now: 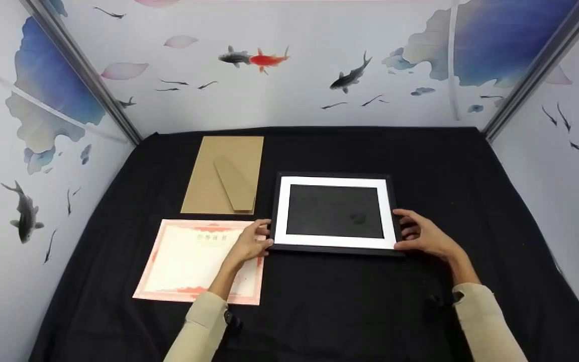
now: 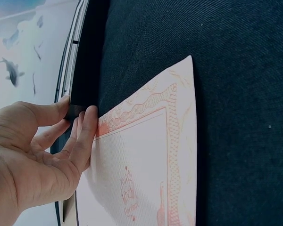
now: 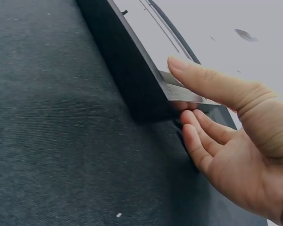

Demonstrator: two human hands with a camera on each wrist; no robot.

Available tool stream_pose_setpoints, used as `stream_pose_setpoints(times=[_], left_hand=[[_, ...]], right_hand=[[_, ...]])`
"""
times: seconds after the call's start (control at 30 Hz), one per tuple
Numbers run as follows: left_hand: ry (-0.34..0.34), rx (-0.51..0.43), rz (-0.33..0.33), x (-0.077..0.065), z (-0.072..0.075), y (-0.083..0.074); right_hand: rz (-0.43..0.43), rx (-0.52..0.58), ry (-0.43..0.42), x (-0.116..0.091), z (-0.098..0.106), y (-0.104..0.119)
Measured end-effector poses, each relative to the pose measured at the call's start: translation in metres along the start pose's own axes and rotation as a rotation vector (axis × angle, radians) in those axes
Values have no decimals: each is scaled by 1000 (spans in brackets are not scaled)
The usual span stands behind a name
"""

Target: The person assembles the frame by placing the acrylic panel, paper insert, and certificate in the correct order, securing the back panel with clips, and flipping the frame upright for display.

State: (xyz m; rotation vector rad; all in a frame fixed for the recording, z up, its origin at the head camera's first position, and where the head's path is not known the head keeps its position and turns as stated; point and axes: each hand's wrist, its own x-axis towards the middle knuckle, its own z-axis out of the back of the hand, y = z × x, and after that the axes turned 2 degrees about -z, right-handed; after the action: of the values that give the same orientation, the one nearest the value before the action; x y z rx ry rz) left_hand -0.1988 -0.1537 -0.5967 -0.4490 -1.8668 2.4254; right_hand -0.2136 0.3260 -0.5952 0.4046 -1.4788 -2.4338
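A black picture frame with a white mat around a dark middle lies between the two hands in the head view. My left hand holds its left side near the front corner, thumb and fingertips at the edge. At the right side, my right hand grips the frame with the thumb at the front corner and the other fingers curled against the side. The right wrist view shows that thumb on the upper edge of the frame. Below the left hand lies a certificate with a red patterned border, partly covered by the hand and forearm.
A brown backing board with a stand leg lies behind the certificate, left of the frame. Black cloth covers the table. White panels with painted fish and leaves enclose the back and both sides.
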Motion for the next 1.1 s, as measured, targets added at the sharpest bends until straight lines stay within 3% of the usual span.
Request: stream_pose_setpoints(times=[0.13,0.5,0.63,0.73,0.87,1.1], left_hand=[[6,-2,-3,-1,1,0],[13,-6,-5,-1,1,-2],[11,-4,10,0,0,-4],[0,0,4,-2,-2,-10],[-35,54,-13,-2,-6,-12],[-70,174,-89,4,-10,-6]], right_hand=[[-23,34,11,-1,2,-2],[-13,51,-73,1,-6,2],[-28,-3,-94,-3,-10,22],[-35,-52,-96,-2,-10,23],[-29,-69,-62,3,-9,6],[2,-87,-24,-2,-16,0]])
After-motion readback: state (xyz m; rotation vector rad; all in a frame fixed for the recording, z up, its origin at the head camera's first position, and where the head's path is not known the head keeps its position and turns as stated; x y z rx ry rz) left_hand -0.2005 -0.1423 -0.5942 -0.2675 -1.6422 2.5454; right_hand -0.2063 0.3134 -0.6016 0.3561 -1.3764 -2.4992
